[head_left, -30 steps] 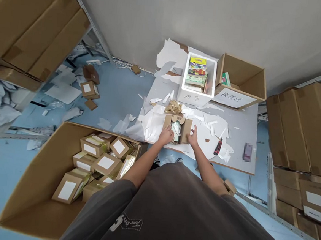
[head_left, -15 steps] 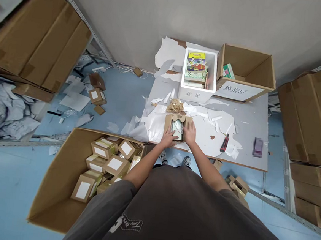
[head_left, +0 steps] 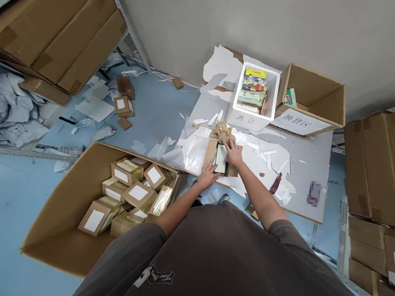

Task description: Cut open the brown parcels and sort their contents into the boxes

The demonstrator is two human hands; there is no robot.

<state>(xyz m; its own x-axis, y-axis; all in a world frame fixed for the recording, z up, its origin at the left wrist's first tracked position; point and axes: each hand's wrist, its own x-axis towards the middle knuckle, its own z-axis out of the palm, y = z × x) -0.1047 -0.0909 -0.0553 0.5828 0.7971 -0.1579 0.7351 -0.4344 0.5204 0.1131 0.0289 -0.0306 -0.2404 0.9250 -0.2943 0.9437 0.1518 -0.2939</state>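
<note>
Down at lower left, a carton (head_left: 59, 204) holds parcels (head_left: 138, 192). Just right of centre, the left hand (head_left: 207, 176) touches the near edge of a small box (head_left: 210, 151), the right hand (head_left: 234, 155) its right side; whether either grips, I cannot tell. A pale pack (head_left: 221, 159) lies inside. Farther up stands a white tub (head_left: 246, 120).

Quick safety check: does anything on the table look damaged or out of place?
Yes: white paper on the table is torn and ragged; the red cutter, right of the open box, apparently has its blade exposed.
</note>
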